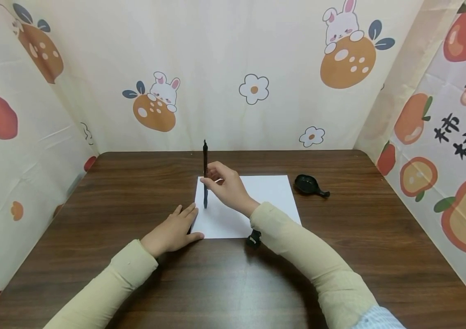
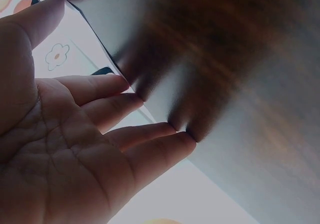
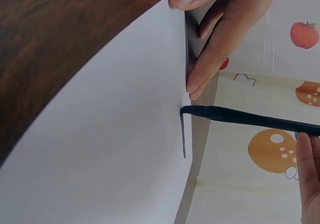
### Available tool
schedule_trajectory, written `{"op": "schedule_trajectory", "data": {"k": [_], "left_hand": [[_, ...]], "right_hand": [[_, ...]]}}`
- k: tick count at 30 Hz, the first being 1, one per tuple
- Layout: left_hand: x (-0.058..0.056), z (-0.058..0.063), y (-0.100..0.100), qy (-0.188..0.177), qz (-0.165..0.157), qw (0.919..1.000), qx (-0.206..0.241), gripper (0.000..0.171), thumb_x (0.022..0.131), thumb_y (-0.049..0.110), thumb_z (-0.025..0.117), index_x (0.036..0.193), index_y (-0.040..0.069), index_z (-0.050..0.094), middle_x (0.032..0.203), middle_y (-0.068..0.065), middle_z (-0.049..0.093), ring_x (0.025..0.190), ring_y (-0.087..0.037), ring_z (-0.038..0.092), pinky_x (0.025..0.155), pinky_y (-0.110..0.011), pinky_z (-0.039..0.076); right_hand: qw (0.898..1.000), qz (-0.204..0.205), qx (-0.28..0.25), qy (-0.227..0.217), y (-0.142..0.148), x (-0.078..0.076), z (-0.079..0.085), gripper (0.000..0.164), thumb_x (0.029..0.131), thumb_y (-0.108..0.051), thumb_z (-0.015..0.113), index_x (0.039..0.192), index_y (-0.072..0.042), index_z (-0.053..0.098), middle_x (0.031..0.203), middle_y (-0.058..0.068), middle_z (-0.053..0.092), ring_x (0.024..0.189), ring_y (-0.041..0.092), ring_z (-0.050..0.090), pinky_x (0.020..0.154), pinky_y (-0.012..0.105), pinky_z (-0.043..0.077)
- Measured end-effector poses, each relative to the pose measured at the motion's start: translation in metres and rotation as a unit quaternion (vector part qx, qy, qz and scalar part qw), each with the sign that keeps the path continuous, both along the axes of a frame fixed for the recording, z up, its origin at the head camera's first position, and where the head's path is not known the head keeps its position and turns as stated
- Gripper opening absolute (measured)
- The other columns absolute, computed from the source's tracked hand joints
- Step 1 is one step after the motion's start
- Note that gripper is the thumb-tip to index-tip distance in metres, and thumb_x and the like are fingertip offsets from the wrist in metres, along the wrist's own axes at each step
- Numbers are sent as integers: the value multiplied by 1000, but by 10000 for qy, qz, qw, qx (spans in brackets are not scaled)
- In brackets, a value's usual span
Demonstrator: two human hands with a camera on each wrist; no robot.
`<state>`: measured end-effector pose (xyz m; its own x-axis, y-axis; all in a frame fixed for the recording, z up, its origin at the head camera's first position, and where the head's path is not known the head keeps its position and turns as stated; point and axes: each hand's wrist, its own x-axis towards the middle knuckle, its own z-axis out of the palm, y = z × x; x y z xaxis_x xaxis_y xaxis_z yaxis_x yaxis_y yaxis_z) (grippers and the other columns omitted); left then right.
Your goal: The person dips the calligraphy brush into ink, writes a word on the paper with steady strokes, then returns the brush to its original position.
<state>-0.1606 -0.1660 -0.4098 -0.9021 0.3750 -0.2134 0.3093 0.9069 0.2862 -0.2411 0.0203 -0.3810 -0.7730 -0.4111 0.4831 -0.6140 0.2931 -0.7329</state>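
Note:
A white sheet of paper [image 1: 266,196] lies on the wooden table. My right hand [image 1: 230,186] pinches a black calligraphy brush [image 1: 205,157] and holds it upright over the sheet's left part. In the right wrist view the brush [image 3: 250,120] has its bent tip on the paper, at one end of a thin black stroke [image 3: 183,139]. My left hand [image 1: 172,231] lies with fingers stretched at the paper's left edge, thumb near the lower left corner. Its palm [image 2: 65,149] shows in the left wrist view, fingertips touching the surface.
A small black pan-shaped dish [image 1: 307,184] stands just right of the paper; its contents cannot be made out. Near my right wrist is a small black device [image 1: 253,239]. Printed curtains [image 1: 216,55] stand along the table's back and sides.

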Motion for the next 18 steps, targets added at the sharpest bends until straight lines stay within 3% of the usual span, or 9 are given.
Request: {"op": "schedule_trajectory", "data": {"k": [18], "left_hand": [[-1, 0, 0, -40, -8, 10000, -22, 78, 94, 45, 62, 149, -4, 35, 159, -23, 27, 141, -56, 24, 112, -65, 28]], "right_hand": [[9997, 184, -1, 180, 1, 5, 1, 22, 94, -15, 67, 113, -7, 61, 96, 7, 69, 86, 15, 67, 75, 21, 57]]}}
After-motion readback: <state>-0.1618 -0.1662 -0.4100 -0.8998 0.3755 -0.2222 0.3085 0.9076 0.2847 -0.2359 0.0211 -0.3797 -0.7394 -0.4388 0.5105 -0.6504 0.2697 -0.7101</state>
